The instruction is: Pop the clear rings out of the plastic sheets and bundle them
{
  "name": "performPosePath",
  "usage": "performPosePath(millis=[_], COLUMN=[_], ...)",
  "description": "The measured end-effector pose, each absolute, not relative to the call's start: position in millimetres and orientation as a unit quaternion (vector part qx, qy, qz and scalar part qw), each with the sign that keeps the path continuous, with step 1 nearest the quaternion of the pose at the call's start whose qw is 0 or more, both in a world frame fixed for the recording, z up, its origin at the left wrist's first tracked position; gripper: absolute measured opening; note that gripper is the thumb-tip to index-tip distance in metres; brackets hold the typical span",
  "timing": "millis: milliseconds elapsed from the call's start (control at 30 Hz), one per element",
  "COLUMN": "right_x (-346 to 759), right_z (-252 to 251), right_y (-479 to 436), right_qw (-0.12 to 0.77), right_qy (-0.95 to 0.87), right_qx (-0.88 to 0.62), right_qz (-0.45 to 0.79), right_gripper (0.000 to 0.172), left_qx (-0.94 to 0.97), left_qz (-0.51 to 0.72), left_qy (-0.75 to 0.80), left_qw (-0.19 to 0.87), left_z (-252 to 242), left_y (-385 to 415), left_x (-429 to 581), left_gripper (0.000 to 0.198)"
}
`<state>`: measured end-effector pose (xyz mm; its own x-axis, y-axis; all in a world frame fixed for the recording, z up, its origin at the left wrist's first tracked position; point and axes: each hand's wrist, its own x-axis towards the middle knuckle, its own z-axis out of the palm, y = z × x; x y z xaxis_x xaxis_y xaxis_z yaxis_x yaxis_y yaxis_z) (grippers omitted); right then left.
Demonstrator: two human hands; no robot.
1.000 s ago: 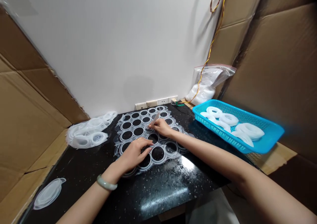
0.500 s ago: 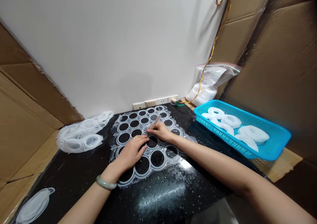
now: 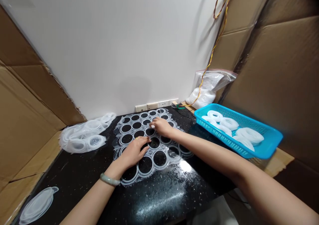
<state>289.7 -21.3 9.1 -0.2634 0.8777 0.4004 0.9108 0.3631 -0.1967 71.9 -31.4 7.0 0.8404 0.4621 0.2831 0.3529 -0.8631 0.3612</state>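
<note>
A white wall (image 3: pixel 112 52) backs the speckled black counter (image 3: pixel 82 188), where a translucent ringed sheet (image 3: pixel 152 152) lies flat right under both hands, its rows running toward the wall. The left hand (image 3: pixel 133 152) rests loosely spread, nearer the front; the right hand (image 3: pixel 161 126) curls farther in (around what, I cannot tell). Its forearm (image 3: pixel 211 155) crosses the right edge, before a blue basket (image 3: pixel 271 142)

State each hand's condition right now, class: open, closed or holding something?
Left hand: open, resting on the ring sheet.
Right hand: curled; whether it holds anything cannot be told.
</note>
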Motion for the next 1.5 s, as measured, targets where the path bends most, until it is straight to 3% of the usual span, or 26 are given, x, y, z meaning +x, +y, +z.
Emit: performPosePath(millis=[200,267,533,733,933,1167,1367,1500], right_x=[315.9,316.7,287.8,287.4,288.0,284.6,305.4,301.3], right_z=[21.3,18.1,-17.1,-26.6,-24.0,-11.7,14.0,20.1], right_y=[24.2,32.3,32.4,36.8,32.2,34.3,73.6,89.9], right_qw=[0.47,0.499,0.482,0.511,0.482,0.358,0.403,0.441], right_qy=[-0.6,-0.58,-0.629,-0.602,-0.644,-0.738,-0.626,-0.62], right_qx=[-0.647,-0.643,-0.549,-0.523,-0.527,-0.569,-0.667,-0.648], right_qz=[0.014,0.042,0.266,0.321,0.273,0.06,0.015,0.03], right_gripper=[0.026,0.024,0.021,0.025,0.019,0.016,0.03,0.028], left_qx=[0.946,0.945,0.935,0.947,0.946,0.944,0.947,0.942], left_qz=[0.187,0.186,0.194,0.166,0.179,0.188,0.163,0.189], left_qy=[0.216,0.213,0.25,0.25,0.245,0.242,0.243,0.246], left_qw=[0.155,0.163,0.157,0.118,0.116,0.118,0.13,0.128], left_z=[7.7,10.9,20.7,7.3,3.5,4.1,12.7,15.7], left_y=[-33.9,-31.9,7.1,26.1,24.0,24.1,22.9,34.3], left_x=[69.8,69.3,79.5,88.2,88.1,89.0,86.5,89.9], left_gripper=[0.029,0.028,0.026,0.032,0.033,0.032,0.033,0.025])
